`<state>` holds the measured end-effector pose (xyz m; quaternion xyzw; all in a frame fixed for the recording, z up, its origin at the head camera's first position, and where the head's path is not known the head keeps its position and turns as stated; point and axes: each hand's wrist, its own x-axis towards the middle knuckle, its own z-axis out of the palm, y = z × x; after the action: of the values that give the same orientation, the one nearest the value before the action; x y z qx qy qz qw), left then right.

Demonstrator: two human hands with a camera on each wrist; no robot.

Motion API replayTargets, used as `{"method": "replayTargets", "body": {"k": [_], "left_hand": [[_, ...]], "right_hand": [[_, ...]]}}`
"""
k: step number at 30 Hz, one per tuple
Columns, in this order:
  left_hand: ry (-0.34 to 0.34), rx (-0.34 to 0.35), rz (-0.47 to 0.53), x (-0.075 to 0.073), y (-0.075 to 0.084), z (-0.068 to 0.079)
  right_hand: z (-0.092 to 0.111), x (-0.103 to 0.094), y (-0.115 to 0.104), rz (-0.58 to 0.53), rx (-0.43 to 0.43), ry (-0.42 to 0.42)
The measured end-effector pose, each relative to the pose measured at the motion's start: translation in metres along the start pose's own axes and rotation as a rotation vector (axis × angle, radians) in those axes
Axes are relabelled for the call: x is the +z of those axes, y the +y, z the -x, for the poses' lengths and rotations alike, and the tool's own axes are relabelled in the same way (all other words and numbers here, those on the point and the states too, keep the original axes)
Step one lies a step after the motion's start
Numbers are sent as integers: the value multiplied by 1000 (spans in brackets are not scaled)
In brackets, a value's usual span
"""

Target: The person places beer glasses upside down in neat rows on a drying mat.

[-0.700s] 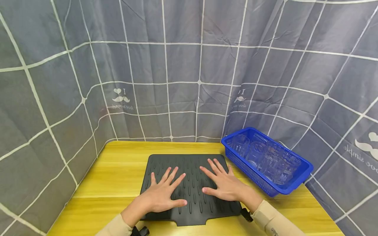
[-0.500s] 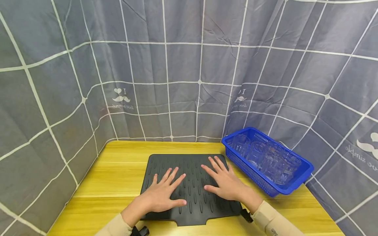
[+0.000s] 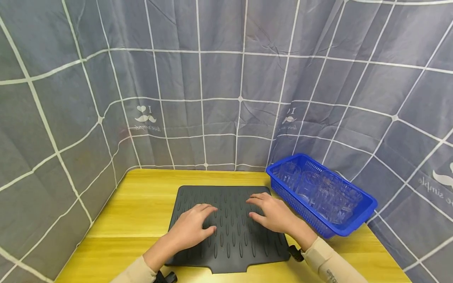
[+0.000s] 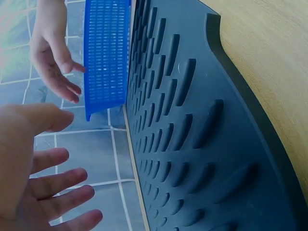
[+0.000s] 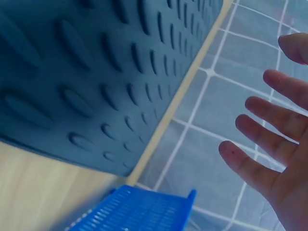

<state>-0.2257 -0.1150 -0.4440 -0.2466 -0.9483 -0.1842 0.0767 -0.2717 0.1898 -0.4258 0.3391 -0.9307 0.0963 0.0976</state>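
Note:
A black mat with raised oval ridges lies flat in the middle of the table. My left hand hovers over its left half, fingers together and softly bent, thumb apart. Over the right half is my right hand, its fingers also loosely bent and holding nothing. The left wrist view shows the left fingers up off the ridged surface. In the right wrist view, the right fingers are spread apart with a gap to the mat.
A blue perforated basket stands at the right, beside the right hand, with several clear glass cups in it. The yellow wood table is bordered by a grey checked curtain behind and on both sides.
The spread, straight fingers of both hands have bent and drawn in. Both hands remain over the mat. The mat and basket stay in place.

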Motion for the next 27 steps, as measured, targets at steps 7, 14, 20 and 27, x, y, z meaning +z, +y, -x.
{"method": "replayTargets", "body": {"k": [7, 14, 20, 27], "left_hand": [[38, -1, 14, 2, -1, 6], [42, -13, 73, -1, -3, 6], [17, -37, 99, 2, -3, 9], [13, -15, 122, 4, -1, 4]], "right_hand": [[-6, -18, 13, -63, -4, 55], [-14, -44, 30, -130, 41, 78], [-21, -54, 47, -146, 54, 53], [-27, -68, 76, -209, 90, 122]]}}
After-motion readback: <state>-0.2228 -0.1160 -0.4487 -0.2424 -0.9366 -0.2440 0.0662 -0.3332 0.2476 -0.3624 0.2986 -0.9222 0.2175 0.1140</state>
